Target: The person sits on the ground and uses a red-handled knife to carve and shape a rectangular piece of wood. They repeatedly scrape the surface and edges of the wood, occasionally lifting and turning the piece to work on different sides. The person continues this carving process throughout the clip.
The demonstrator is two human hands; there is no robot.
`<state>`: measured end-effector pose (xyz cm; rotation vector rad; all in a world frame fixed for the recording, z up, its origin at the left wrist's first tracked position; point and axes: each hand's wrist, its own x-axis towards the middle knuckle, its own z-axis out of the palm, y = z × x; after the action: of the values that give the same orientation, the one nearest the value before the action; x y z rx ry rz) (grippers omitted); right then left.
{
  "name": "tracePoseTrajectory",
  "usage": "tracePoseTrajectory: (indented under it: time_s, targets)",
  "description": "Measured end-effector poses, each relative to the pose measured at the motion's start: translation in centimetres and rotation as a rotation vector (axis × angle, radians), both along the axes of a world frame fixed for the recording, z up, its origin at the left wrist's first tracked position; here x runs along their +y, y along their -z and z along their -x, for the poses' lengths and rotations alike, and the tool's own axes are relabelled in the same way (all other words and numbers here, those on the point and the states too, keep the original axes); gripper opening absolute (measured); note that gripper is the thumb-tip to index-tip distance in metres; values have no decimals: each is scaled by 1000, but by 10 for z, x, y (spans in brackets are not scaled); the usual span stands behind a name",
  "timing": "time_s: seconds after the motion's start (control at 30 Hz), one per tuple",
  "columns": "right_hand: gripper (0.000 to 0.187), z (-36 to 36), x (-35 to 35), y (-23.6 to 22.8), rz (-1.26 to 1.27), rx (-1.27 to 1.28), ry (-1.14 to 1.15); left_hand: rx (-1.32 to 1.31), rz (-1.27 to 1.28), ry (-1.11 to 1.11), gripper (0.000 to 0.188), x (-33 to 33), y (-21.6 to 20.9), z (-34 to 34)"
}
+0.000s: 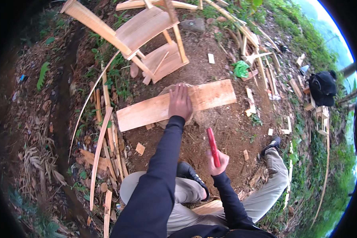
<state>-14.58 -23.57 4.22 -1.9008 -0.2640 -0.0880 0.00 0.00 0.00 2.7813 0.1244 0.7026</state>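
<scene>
A pale wooden plank (pixel 154 111) lies across a low stump on the bare dirt in front of me. My left hand (pixel 180 102) presses flat on the middle of the plank, fingers together. My right hand (pixel 216 162) is lower and to the right, gripping a slim red tool (pixel 212 146) that points up and away from me, clear of the plank. My legs in grey trousers are folded below, with a dark shoe (pixel 191 174) between my arms.
A partly built wooden chair frame (pixel 142 35) stands beyond the plank. Thin wood strips and offcuts (pixel 103 146) lie scattered at left and right. A green scrap (pixel 240 69) and a black bag (pixel 322 87) sit at the right among grass.
</scene>
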Motion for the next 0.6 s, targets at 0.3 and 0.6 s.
tracePoseTrajectory:
  time_s: [0.3, 0.6]
  targets:
    - [26, -5, 6, 6, -21, -24, 8, -5, 57, -2, 52, 2, -1, 2]
    - [10, -5, 9, 3, -27, -10, -18, -29, 37, -4, 49, 0, -3, 1]
